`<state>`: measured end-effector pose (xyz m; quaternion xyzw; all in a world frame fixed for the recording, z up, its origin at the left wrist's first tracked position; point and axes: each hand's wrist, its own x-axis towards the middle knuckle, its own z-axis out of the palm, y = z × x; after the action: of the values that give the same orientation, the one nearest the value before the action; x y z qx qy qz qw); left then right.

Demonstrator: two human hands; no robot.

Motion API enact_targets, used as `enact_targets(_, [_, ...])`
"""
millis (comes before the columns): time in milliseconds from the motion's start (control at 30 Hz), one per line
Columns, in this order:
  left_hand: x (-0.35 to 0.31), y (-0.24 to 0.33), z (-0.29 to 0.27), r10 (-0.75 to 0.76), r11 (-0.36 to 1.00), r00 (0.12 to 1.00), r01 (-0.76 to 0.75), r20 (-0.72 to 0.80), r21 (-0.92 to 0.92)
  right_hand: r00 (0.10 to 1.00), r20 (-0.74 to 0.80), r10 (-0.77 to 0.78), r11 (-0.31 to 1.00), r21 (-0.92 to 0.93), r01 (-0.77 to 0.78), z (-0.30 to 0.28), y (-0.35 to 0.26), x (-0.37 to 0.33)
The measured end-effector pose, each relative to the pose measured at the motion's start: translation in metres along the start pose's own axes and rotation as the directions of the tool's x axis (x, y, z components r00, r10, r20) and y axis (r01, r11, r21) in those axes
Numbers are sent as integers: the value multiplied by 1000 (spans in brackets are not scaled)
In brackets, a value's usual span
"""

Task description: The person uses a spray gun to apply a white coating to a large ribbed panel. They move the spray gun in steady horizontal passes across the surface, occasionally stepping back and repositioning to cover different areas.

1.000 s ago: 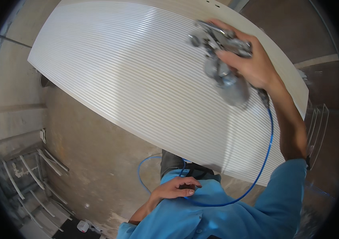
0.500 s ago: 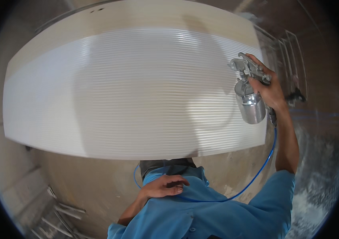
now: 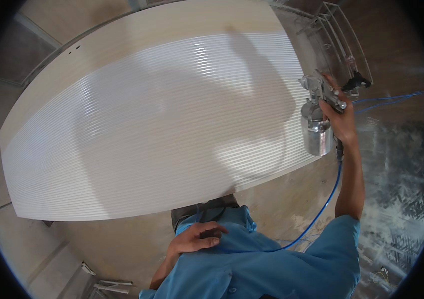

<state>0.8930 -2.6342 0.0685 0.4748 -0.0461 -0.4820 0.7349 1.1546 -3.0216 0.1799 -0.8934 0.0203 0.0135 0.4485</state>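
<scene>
At lower centre, your left hand (image 3: 199,236) lies half-curled against your blue shirt (image 3: 271,269); you can't tell from here whether it grips the blue hose (image 3: 317,223). If that hose's slack loop snags, it could tug your aim. Right of centre, your right hand (image 3: 340,118) is wrapped round the spray gun (image 3: 316,132); a careless swing might knock its metal cup against the ribbed white panel (image 3: 172,124) filling the frame's middle

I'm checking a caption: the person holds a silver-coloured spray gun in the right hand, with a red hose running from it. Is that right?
Not quite: the hose is blue, not red, as the head view shows. The silver-coloured spray gun is indeed in the right hand.
</scene>
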Motion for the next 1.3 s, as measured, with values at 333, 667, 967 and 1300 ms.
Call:
enact_targets(333, [-81, -1, 15, 27, 998, 996, -32, -86, -51, 948, 259, -183, 838, 545, 13, 100, -125, -78])
enact_targets(667, [-98, -13, -18, -22, 1000, 1000, 23, 12, -13, 990, 102, -96, 964, 257, 67, 107, -103, -93])
enact_targets(967, [-44, -14, -9, -57, 998, 996, 56, 63, 25, 981, -193, 2, 999, 36, 5, 18, 6, -62])
enact_targets(1300, [-46, -6, -4, -91, 996, 994, 92, 60, -13, 962, -271, -17, 999, -38, 7, 0, 14, -81])
